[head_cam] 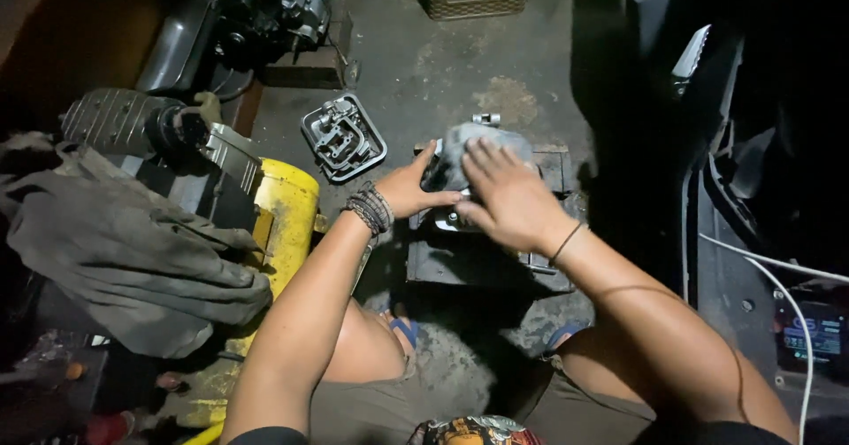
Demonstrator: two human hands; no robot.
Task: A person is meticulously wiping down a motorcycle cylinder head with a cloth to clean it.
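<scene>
Both hands [469,188] press, seemingly, a rag [464,149]; metal cover [343,135] nearby.

1. A small dark screen [815,334] with a blue glow sits by the floor's right edge, near the lower right corner, rectangular, with white cables [778,272] running across it.
2. No packages, labels or signs show.

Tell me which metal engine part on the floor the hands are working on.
The dark block under the grey rag, pressed by left hand and right hand; the grey cover lies untouched, apart.
</scene>
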